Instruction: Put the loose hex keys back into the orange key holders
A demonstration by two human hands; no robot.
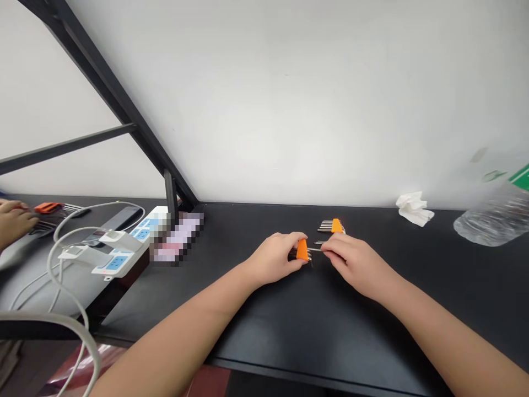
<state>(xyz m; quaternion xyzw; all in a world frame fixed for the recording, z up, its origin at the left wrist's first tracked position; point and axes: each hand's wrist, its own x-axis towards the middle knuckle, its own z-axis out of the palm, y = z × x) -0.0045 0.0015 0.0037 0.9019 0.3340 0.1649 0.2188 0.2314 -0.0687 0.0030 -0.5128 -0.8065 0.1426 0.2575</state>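
Observation:
My left hand (275, 258) is closed around an orange hex key holder (303, 250), thumb and fingers on its two ends. Short bent key ends show at the holder's right side. With its fingers pinched, my right hand (351, 263) grips a thin metal hex key (316, 250) whose left end meets the holder; whether it sits inside a slot I cannot tell. Just behind my right fingers lies a second orange holder (337, 225) with several hex keys (325, 225) pointing left. A few loose keys (319, 242) rest on the black table near my right fingertips.
A crumpled tissue (414, 208) and a clear plastic bottle (491, 218) are at the right by the wall. Leftward stand a white power strip (134, 242) with cables and a black metal frame (152, 146). Another person's hand (15, 220) is at the far left beside an orange holder (48, 208).

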